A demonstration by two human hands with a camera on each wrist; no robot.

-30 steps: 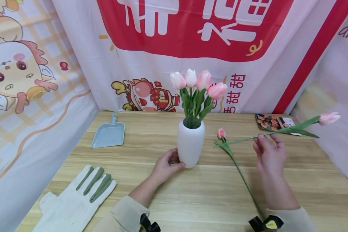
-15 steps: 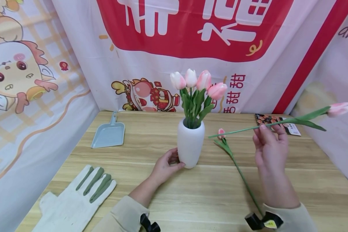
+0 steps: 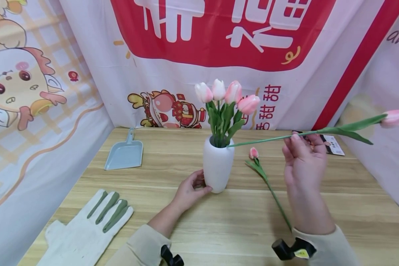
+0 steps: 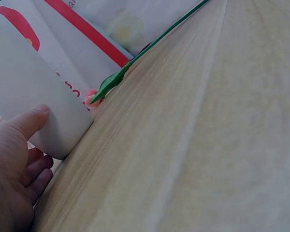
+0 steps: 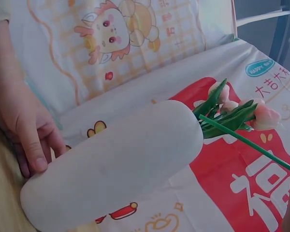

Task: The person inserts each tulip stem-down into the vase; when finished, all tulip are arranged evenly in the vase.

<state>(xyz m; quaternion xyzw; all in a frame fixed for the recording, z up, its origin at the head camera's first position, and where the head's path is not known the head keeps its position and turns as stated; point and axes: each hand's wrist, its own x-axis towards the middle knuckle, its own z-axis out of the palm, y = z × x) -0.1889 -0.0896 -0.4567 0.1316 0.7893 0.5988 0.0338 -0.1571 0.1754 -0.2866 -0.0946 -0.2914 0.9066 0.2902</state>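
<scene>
A white vase (image 3: 218, 168) stands upright on the table in the head view, with several pink-and-white tulips (image 3: 222, 118) in its mouth. My left hand (image 3: 190, 190) holds the vase low down, the thumb in front and the fingers round the side. My right hand (image 3: 304, 164) pinches a single tulip (image 3: 359, 125) by its green stem, held nearly level above the table. Its bloom points right; the cut end lies at the vase's rim. In the right wrist view that stem (image 5: 249, 143) crosses in front of the leaves. Whether its end touches the rim, I cannot tell.
Another tulip (image 3: 260, 170) lies on the table (image 3: 239, 225) between the vase and my right forearm. A grey-blue dustpan (image 3: 124, 153) is at the back left, a white-and-green glove (image 3: 89, 229) at the front left. A printed card (image 3: 333, 145) lies behind my right hand.
My right hand has risen and the held tulip with it; the stem's end has moved left and up from near the lying tulip to the vase's rim. The left hand and vase stay put.
</scene>
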